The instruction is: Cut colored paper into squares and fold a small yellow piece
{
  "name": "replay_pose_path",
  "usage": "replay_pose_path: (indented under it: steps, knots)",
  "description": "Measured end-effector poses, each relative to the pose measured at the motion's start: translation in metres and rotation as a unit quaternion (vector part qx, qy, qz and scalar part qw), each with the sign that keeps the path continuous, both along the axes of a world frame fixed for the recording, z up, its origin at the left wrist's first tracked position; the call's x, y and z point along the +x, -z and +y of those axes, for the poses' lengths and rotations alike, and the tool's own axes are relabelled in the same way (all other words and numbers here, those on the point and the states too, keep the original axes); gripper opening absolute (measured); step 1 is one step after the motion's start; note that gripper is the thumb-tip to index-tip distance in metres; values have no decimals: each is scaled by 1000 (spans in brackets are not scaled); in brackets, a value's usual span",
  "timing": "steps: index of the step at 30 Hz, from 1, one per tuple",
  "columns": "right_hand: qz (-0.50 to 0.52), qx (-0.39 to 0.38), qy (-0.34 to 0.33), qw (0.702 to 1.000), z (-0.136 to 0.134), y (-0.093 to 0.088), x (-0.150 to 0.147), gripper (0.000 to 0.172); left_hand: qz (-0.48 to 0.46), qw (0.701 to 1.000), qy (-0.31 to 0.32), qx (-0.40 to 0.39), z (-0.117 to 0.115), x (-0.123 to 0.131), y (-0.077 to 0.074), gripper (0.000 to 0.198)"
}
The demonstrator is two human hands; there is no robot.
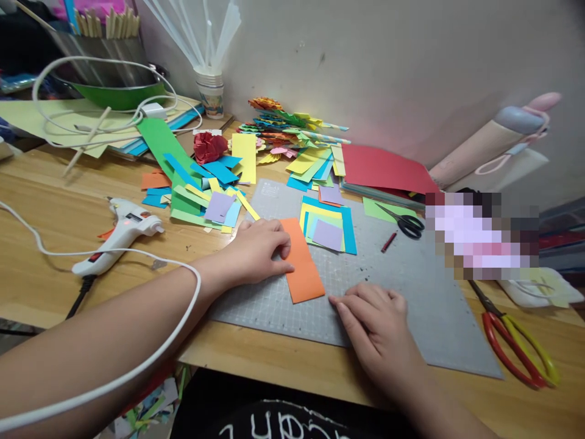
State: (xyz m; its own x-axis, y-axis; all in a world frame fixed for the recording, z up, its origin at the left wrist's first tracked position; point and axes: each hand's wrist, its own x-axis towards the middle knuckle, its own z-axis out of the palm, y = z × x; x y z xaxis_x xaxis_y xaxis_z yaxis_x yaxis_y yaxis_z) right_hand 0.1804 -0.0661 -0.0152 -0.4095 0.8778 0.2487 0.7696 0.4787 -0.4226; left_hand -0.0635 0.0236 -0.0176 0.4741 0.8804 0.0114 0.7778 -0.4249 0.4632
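Observation:
An orange strip of paper (305,268), seemingly folded, lies at a slant on the grey cutting mat (439,305). My left hand (262,250) rests at its left edge, fingers curled and thumb tip on the paper, holding it against the mat. My right hand (377,326) lies on the mat just off the strip's lower right corner. Its fingers stretch loosely towards that corner, and nothing shows in them. Just behind the strip is a stack of paper squares, with a purple square (328,235) on top of blue, yellow and green ones.
A white glue gun (121,235) lies left, its cord near my left arm. Black scissors (404,222), a small dark red stick (389,242) and red-yellow scissors (516,347) lie right. Paper scraps (219,207), paper flowers (278,131) and a red sheet (386,167) lie behind.

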Motion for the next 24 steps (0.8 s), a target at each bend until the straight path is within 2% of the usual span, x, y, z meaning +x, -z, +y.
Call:
replay_pose_path:
  steps: [3,6,9,13,18,21,24]
  knots:
    - [6,18,-40,999,-2,-7,-13,26,1,1000,2,2,1,0,-1,25]
    - [-35,-28,-79,996,-4,-12,-29,30,0,1000,3,2,0,1,-3,24]
    - [-56,-58,-56,995,-5,-9,-36,34,-2,1000,2,3,0,0,-4,23]
    - [-50,-43,1,998,-3,-3,-27,40,-3,1000,5,1,-1,0,-4,24]
    - [-53,-29,55,997,3,-2,-7,40,-2,1000,6,-2,-1,-1,-4,25]
    - [-67,-43,48,996,9,-7,-2,39,-5,1000,5,-1,-1,-1,-3,25]
    - [-84,-47,-1,995,17,-14,-3,40,-9,1000,3,0,-1,0,-3,24]
